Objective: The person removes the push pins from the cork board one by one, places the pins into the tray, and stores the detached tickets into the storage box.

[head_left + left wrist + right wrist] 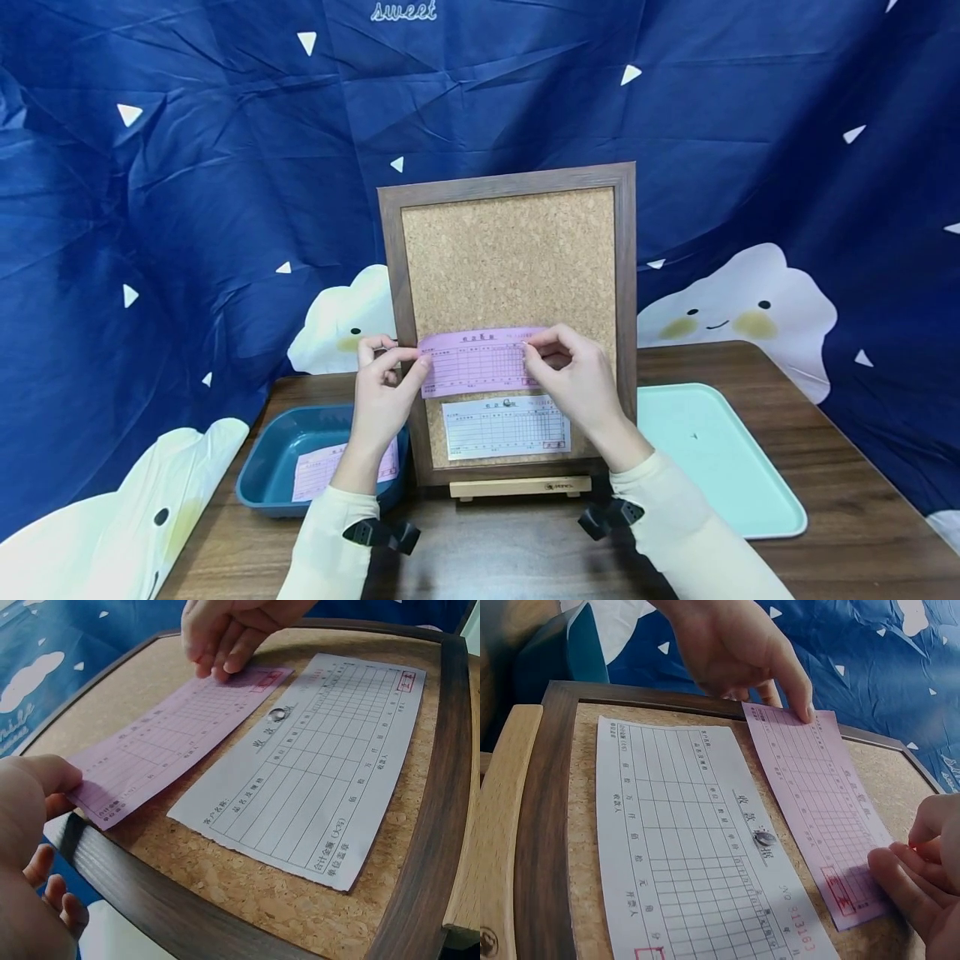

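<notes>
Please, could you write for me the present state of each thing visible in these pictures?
Left hand: pinching the pink slip at its left end
Right hand: holding that slip's right end
Pink slip: stretched between both hands
White slip: pinned with a tack
Corkboard: standing
Blue bin: open, second pink slip inside
Green tray: lying flat

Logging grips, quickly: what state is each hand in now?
Left hand: closed, pinching the pink slip.
Right hand: curled at the slip's right end; whether gripping can't be told.
</notes>
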`<state>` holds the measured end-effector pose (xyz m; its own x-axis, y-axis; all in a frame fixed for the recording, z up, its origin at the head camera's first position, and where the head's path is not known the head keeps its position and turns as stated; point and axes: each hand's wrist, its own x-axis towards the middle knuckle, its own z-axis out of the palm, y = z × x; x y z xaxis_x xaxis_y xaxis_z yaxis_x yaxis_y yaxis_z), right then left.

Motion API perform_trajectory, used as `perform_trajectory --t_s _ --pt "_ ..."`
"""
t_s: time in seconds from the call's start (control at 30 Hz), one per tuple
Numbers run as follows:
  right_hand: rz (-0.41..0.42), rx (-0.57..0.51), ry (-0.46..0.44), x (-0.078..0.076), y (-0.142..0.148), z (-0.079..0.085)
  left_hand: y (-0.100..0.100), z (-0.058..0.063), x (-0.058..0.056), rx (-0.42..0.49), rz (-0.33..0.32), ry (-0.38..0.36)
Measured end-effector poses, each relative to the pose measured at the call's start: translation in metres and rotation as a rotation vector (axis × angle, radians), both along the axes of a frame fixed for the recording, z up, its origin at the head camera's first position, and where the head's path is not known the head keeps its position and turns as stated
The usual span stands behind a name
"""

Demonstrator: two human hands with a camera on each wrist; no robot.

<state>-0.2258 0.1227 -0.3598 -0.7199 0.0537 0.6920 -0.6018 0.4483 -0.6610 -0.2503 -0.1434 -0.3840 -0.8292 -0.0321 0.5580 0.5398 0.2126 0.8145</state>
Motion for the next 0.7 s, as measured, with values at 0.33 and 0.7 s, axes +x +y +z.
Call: perform_trajectory --t_s 0.33,0.7 --pt "0.03 -0.029 -0.008 0.0 0.004 0.0 -0.006 0.001 0.003 -0.024 0.014 0.004" --pt "0.044 -0.008 0.006 0.002 0.008 -0.001 -0.016 0.0 0.004 0.011 -0.023 0.019"
